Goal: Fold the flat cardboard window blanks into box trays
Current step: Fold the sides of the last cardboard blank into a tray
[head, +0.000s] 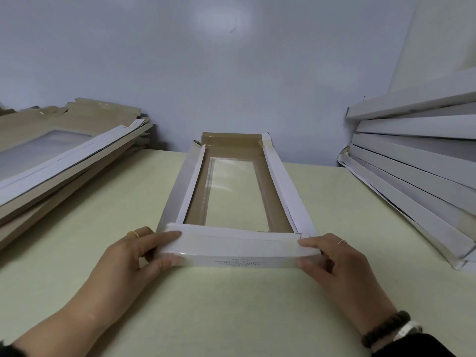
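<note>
A half-folded window tray (238, 191) is gripped at its near end wall between the left hand (139, 256) and right hand (334, 258).

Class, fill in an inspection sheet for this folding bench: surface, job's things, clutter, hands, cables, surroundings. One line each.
Surface: pale yellow-green table, bare where visible.
Job's things: half-folded tray at centre, long sides and near end wall raised, far flap open; flat blanks stacked at left; finished trays stacked at right.
Clutter: nothing seen.
Hands: left hand and right hand each pinch one end of the near wall.
Cables: nothing seen.
Surroundings: plain pale wall behind the table.
</note>
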Motion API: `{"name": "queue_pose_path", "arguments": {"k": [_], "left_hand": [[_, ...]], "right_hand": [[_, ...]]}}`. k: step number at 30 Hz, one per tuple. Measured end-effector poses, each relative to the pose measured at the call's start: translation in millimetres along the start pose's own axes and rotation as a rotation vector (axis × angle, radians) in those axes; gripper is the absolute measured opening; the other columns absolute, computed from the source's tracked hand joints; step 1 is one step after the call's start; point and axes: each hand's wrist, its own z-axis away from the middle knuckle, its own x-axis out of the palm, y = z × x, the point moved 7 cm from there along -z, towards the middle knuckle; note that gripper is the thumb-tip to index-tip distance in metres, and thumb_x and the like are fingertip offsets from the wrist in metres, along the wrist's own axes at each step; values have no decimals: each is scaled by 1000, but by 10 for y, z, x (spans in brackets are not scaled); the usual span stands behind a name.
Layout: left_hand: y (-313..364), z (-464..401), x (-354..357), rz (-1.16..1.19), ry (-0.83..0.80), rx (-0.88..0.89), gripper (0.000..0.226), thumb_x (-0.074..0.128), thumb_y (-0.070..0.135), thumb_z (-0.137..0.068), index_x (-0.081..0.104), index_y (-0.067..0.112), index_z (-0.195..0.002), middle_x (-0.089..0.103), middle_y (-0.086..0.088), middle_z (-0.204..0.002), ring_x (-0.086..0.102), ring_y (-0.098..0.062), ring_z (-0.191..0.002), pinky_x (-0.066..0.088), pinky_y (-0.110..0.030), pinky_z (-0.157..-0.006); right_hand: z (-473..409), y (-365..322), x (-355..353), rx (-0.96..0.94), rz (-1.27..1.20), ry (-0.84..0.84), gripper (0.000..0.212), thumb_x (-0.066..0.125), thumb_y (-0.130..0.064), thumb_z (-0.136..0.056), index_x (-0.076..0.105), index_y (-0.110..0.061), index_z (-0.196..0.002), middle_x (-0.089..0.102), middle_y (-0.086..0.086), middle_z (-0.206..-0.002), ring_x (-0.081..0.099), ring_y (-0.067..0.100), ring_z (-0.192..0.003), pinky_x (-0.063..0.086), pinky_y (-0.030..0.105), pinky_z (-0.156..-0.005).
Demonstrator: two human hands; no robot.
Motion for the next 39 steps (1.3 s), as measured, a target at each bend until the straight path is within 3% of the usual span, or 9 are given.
{"name": "queue_pose_path", "arguments": {"k": [5,10,13,16,21,25,29,34,39], "left_hand": [[-18,13,39,-79,-28,14,35,61,41,-65,74,25,-93,57,12,-76,53,0,-78,35,-3,-67],[-19,8,58,-72,-72,43,11,63,42,-64,66,41,-75,52,13,-83,53,1,-77,37,-5,-66],[-28,-3,79,-69,-87,62,13,67,44,-61,68,33,-67,48,13,-95,52,-4,-78,38,-8,-64],[-33,-46,108,-94,-123,52,31,73,59,-62,67,29,-64,47,10,-93,51,-8,-75,37,-10,-60],[67,-106,134,-391,-107,137,75,22,85,-70,68,26,-62,52,10,-86,48,-14,-78,31,-29,-70],[333,-105,247,-520,-98,279,75,15,72,-84,64,23,-54,58,6,-81,55,-17,-87,28,-33,-90],[447,-115,538,-534,-238,286,79,-4,71,-78,61,26,-89,44,14,-86,50,-9,-88,28,-21,-71],[513,-210,721,-521,-266,263,36,23,47,-97,51,24,-100,53,9,-93,50,-11,-89,28,-26,-64],[606,-233,950,-550,-309,269,34,26,40,-99,53,26,-115,52,6,-94,51,-16,-95,37,-29,-73]], "right_hand": [[10,-33,36,-62,100,-38,12,76,-10,-73,69,-13,-83,52,-16,-78,49,-15,-70,33,-1,-65],[30,-28,74,-77,147,-78,9,75,-14,-75,68,-11,-78,47,-13,-81,50,-3,-64,36,2,-60],[11,-66,80,-87,258,-88,21,72,-27,-78,64,-10,-68,47,-10,-90,48,6,-55,36,10,-55],[-34,-266,40,-253,549,24,39,53,-42,-82,58,-15,-55,56,-4,-76,52,18,-58,34,27,-61],[-41,-367,149,-379,634,-7,41,35,-34,-90,53,-16,-58,53,-2,-62,53,22,-58,31,30,-66],[-29,-362,306,-384,624,-103,19,47,-9,-80,57,-18,-67,51,-4,-57,50,21,-52,30,33,-61],[-48,-421,338,-346,589,-106,18,54,-7,-72,48,-19,-60,48,-5,-52,46,19,-47,31,25,-51],[-70,-433,367,-254,555,-90,13,58,-8,-66,53,-17,-58,47,0,-43,43,18,-38,32,21,-39],[-88,-317,419,-193,490,-227,18,42,-18,-94,58,-19,-86,59,-2,-71,55,19,-68,44,28,-60]]}}
